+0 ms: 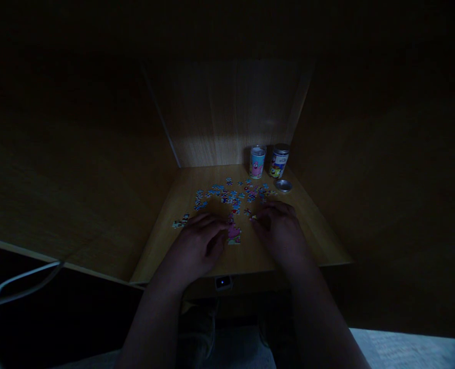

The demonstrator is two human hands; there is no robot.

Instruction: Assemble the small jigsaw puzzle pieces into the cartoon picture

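Note:
Many small jigsaw puzzle pieces (233,196) lie loosely spread over the wooden surface, mostly blue and pink. In front of them is a short upright strip of joined puzzle pieces (233,233), pink with green at the bottom. My left hand (200,241) is at its left side, index fingertip touching the strip, thumb apart from the finger. To the right of the strip, my right hand (281,228) has thumb and index finger closing on a small puzzle piece (253,217) with yellow on it. Dim light blurs the fingertips.
A pink-and-blue printed can (257,163) and a second can with a metal lid (278,161) stand at the back right. A round metal lid (283,185) lies before them. Wooden panels enclose the surface (312,236). A white cable (16,277) hangs at left.

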